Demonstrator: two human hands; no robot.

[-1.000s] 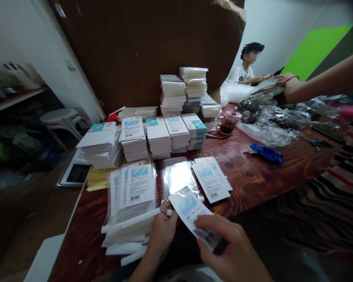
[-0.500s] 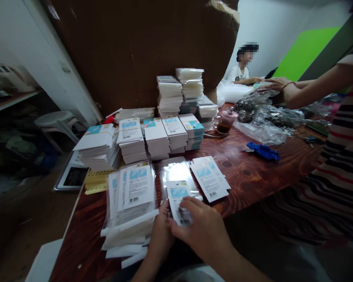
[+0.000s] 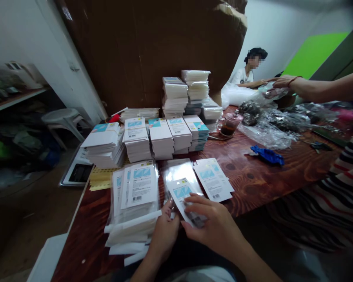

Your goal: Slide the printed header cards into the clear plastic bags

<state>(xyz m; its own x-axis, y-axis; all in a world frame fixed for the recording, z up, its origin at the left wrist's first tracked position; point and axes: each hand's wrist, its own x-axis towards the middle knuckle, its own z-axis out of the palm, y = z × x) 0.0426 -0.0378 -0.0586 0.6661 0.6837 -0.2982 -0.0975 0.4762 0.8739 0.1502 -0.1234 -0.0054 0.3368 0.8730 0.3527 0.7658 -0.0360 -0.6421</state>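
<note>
My right hand [image 3: 207, 219] holds a white card with blue pictures [image 3: 182, 192] between thumb and fingers, tilted over clear plastic sleeves [image 3: 179, 168]. My left hand [image 3: 166, 223] is closed at the lower edge of those sleeves, thumb and fingers pinched on it. To its left lie filled sleeves with printed cards [image 3: 141, 184], their white flaps spread toward me. On the right, a small fanned pile of loose cards [image 3: 213, 180] rests on the wooden table [image 3: 241, 172].
Banded card stacks [image 3: 161, 137] stand in a row behind, with taller stacks [image 3: 195, 86] beyond. A cup of dark drink [image 3: 229, 124], a blue object [image 3: 267, 154] and plastic bags [image 3: 270, 125] are to the right. Two other people work there.
The card in my right hand has shifted right and tilted, away from my left hand. The view has turned slightly left. A person's arm at the right has moved.
</note>
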